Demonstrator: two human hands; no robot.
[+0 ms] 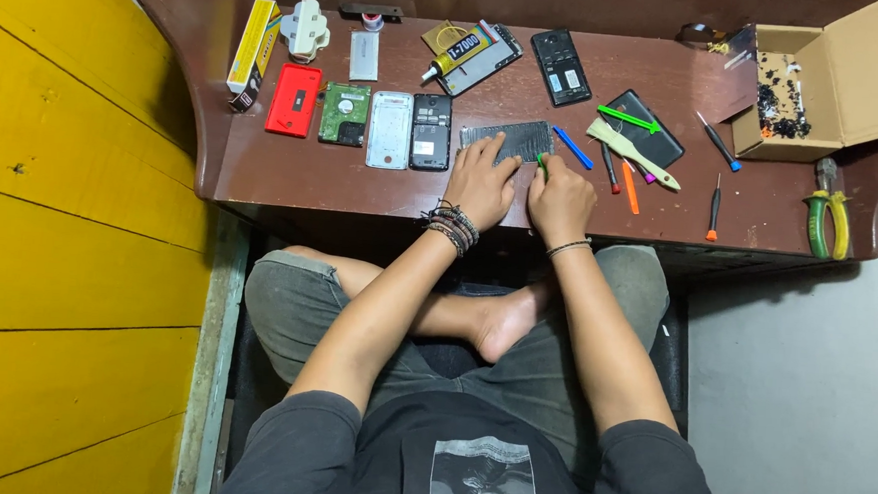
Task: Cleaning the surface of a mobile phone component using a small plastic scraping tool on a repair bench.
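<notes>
A flat grey phone panel lies near the front of the dark brown desk. My left hand rests flat on the panel's near left part, fingers spread. My right hand sits just right of it, closed around a small green pry tool whose tip touches the panel's near right edge. Beaded bracelets circle my left wrist; a thin band circles my right.
On the desk: a red phone cover, a green circuit board, a white phone frame, a black phone, a glue tube, screwdrivers, a brush, green pliers and an open cardboard box. Yellow wall at left.
</notes>
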